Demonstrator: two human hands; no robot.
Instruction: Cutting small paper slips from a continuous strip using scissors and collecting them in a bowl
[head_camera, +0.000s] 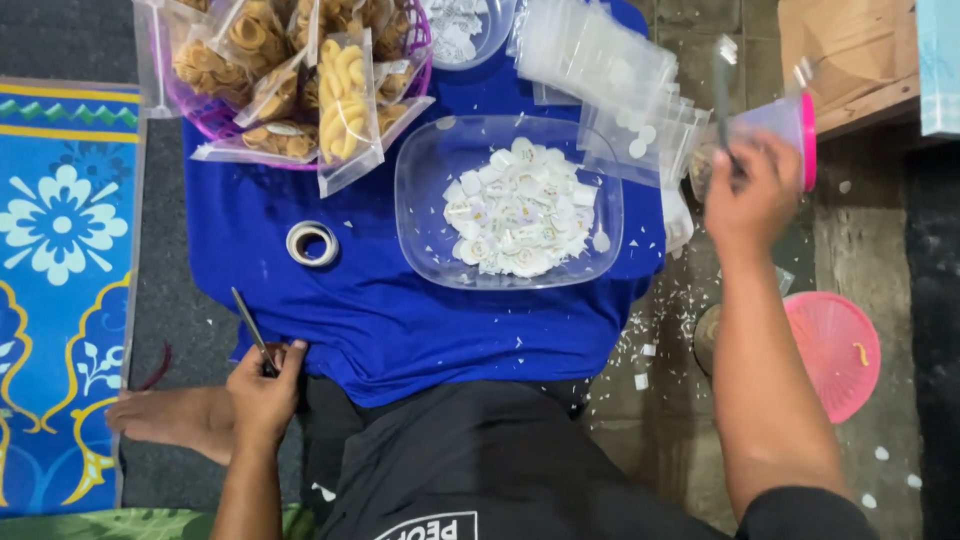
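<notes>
The clear tray (420, 215) of small white stickers (520, 208) sits in the middle of a blue cloth (380, 310) spread on the floor, and everything else is placed from that tray; to its lower left, near the cloth's near edge, the left hand (262, 390) is clenched around the end of a thin dark tool (252, 328), a blade or scissors, I cannot tell which, whose tip points up and away toward the tray; beside that hand, further left, a bare foot (165, 415) rests on grey matting; a roll of tape (312, 243) lies flat on the cloth just left of the tray; beyond the tray's far left corner a purple basket (225, 118) is heaped with clear bags of snacks (342, 95), curls and rings in yellow and brown, some bags spilling over its rim; beyond the far right corner a stack of empty clear bags (600, 60) fans out, overlapping the tray's edge; to the tray's right, off the cloth, the right hand (752, 195) is raised and grasping a clear jar with a pink lid (775, 125) together with a thin dark stick-like tool (722, 95); below that hand, well right of the tray, a round pink lid (835, 355) lies on the bare floor among scattered white paper scraps (645, 350).
</notes>
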